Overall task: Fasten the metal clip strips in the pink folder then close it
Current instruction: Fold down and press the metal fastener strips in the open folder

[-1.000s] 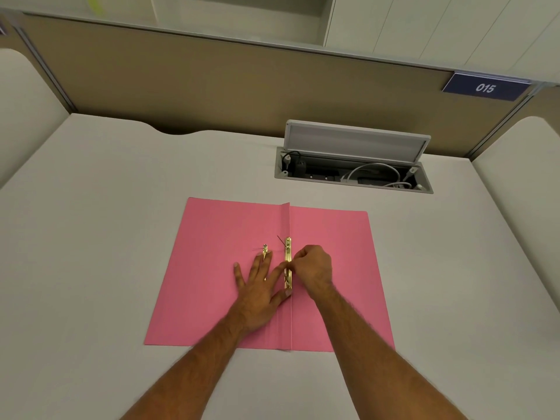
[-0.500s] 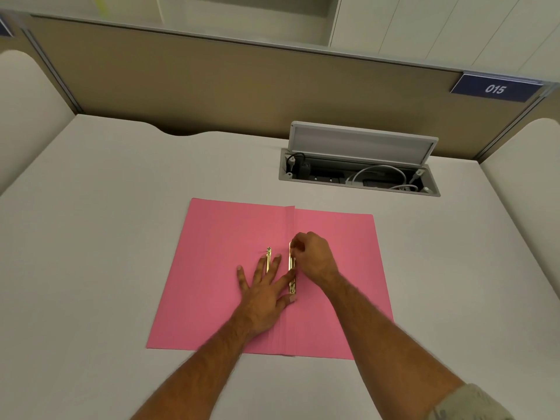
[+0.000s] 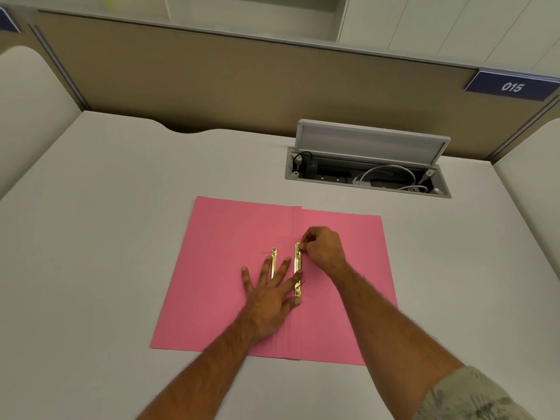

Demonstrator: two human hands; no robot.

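Pink folder [image 3: 230, 268] open on grey desk [image 3: 106, 237]

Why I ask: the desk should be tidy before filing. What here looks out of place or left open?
The lid of the cable box set into the desk stands propped open, with loose cables showing inside. The pink folder lies open and slightly askew, with its two clip strips being worked on.

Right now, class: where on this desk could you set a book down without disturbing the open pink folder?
Free: the pale desk surface left of the open pink paper folder, and the strip on the folder's right. Crowded: the folder's spine, where the left hand presses flat and the right hand pinches the gold metal clip strip; also the open grey cable box.
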